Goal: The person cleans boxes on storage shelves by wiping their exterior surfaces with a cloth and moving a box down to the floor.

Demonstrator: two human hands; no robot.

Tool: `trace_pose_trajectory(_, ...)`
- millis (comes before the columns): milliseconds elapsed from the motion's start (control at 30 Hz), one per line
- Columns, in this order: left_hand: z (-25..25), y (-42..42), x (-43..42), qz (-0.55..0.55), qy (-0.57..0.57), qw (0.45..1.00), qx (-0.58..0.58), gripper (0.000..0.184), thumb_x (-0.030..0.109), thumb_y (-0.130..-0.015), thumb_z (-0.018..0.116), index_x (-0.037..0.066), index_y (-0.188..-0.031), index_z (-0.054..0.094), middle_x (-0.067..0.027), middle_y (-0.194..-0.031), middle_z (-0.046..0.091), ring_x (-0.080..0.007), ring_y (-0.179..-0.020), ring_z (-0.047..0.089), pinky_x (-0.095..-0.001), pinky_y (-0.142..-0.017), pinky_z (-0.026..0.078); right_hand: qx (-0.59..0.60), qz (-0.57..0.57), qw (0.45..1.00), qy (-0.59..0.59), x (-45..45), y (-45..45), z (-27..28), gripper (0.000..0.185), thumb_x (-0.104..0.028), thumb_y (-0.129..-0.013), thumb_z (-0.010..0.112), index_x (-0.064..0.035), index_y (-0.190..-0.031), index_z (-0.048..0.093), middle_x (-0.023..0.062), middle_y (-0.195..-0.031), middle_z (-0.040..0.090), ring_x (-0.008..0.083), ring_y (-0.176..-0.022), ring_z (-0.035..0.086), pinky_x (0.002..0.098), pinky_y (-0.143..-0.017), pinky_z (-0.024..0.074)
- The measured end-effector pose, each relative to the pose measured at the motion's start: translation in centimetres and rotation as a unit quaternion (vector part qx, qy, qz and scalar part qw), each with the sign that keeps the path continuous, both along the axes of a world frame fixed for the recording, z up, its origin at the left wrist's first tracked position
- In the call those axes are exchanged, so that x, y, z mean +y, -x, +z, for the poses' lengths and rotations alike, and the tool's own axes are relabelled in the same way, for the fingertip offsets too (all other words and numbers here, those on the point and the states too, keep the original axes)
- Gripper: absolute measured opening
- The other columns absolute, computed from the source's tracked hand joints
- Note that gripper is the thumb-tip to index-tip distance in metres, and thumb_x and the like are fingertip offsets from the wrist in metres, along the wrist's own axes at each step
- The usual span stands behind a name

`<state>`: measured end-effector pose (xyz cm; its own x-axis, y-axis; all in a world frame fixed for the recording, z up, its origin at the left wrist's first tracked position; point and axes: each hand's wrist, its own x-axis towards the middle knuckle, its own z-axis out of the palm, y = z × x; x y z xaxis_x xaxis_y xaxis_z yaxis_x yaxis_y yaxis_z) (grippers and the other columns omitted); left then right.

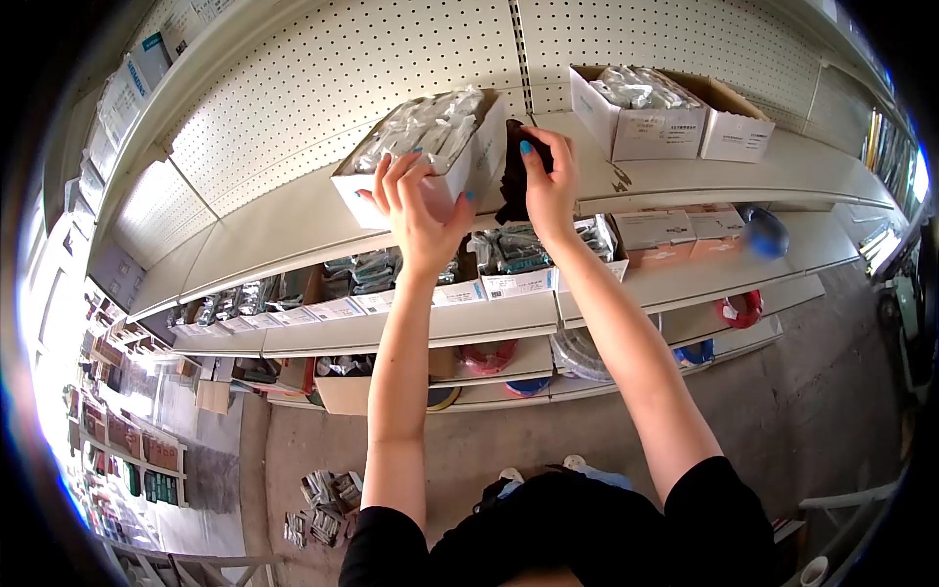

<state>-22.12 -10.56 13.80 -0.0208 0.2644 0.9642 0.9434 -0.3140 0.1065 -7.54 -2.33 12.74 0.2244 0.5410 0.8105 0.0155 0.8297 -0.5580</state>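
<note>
My left hand (416, 205) grips the front of a white cardboard box (486, 147) on the upper shelf, its fingertips over the rim. Clear plastic-wrapped packets (421, 125) fill that box, which sits at an angle to the shelf edge. Just right of it, my right hand (550, 186) pinches a dark, crumpled cloth (515, 176) between thumb and fingers. The cloth hangs down towards the shelf's front edge, close to the box's side. What the packets contain cannot be made out.
Another white box with packets (657, 127) and an open carton (738, 132) stand to the right on the upper shelf (264, 220). Below are rows of filled boxes (518, 284), a blue round object (766, 235) and red coils (740, 309). Loose packets (323, 504) lie on the floor.
</note>
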Motion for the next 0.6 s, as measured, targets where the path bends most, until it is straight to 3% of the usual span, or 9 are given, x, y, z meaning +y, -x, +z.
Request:
trace_pose_trajectory(133,0.3,3.2,-0.3,-0.145,0.047,0.988,-0.011,0.065,0.013,-0.062,0.075,0.005,-0.120,0.047,-0.0140,-0.127,0.049,-0.0359,-0.132,0.032,-0.0501,-0.108,0.025,0.005,-0.037,0.999,-0.029,0.0,-0.1,-0.1,0.019,-0.013,-0.089,0.059,-0.0039,-0.106,0.061,0.0125,-0.103,0.056,0.0286,-0.096,0.055,0.0365,-0.086,0.0433)
trace_pose_trajectory(233,0.5,5.1,0.6,-0.325,0.081,0.935,-0.112,0.057,0.016,-0.062,0.076,0.004,-0.111,0.049,-0.0151,-0.123,0.052,-0.0408,-0.135,0.027,-0.0514,-0.110,0.020,0.021,-0.056,0.996,-0.065,-0.1,0.0,-0.3,0.019,-0.014,-0.089,0.058,-0.0037,-0.105,0.061,0.0129,-0.104,0.056,0.0287,-0.097,0.054,0.0372,-0.086,0.0437)
trace_pose_trajectory(400,0.7,8.4,1.0,-0.429,0.164,0.868,-0.188,0.074,0.006,-0.066,0.067,0.002,-0.134,0.040,-0.0172,-0.149,0.030,-0.0297,-0.143,0.019,-0.0474,-0.115,0.012,-0.022,-0.049,0.989,-0.136,-1.1,-0.2,-0.8,0.022,-0.019,-0.092,0.057,-0.0023,-0.105,0.061,0.0131,-0.105,0.057,0.0269,-0.098,0.054,0.0355,-0.088,0.0425)
trace_pose_trajectory(500,1.0,8.0,0.5,-0.490,0.173,0.808,-0.278,0.074,0.004,-0.067,0.066,0.000,-0.135,0.038,-0.0174,-0.150,0.029,-0.0296,-0.143,0.018,-0.0444,-0.116,0.012,-0.082,-0.030,0.978,-0.188,-1.5,-0.5,-1.2,0.021,-0.015,-0.087,0.060,-0.0062,-0.106,0.063,0.0138,-0.101,0.057,0.0303,-0.092,0.055,0.0375,-0.083,0.0449)
trace_pose_trajectory(533,0.8,8.1,0.8,-0.479,0.154,0.830,-0.241,0.065,0.010,-0.075,0.061,0.000,-0.136,0.040,-0.0176,-0.150,0.030,-0.0294,-0.142,0.020,-0.0435,-0.116,0.011,-0.073,-0.031,0.979,-0.188,-1.8,-0.4,-1.3,0.022,-0.012,-0.084,0.061,-0.0074,-0.105,0.063,0.0136,-0.102,0.057,0.0305,-0.091,0.055,0.0376,-0.081,0.0450)
trace_pose_trajectory(600,0.3,8.7,1.3,-0.511,0.135,0.814,-0.240,0.062,0.021,-0.081,0.056,0.000,-0.137,0.039,-0.0172,-0.150,0.030,-0.0278,-0.142,0.021,-0.0417,-0.115,0.014,-0.076,-0.048,0.976,-0.198,-2.0,-0.1,-0.9,0.026,-0.007,-0.080,0.064,-0.0098,-0.105,0.064,0.0117,-0.102,0.057,0.0297,-0.091,0.055,0.0381,-0.080,0.0449)
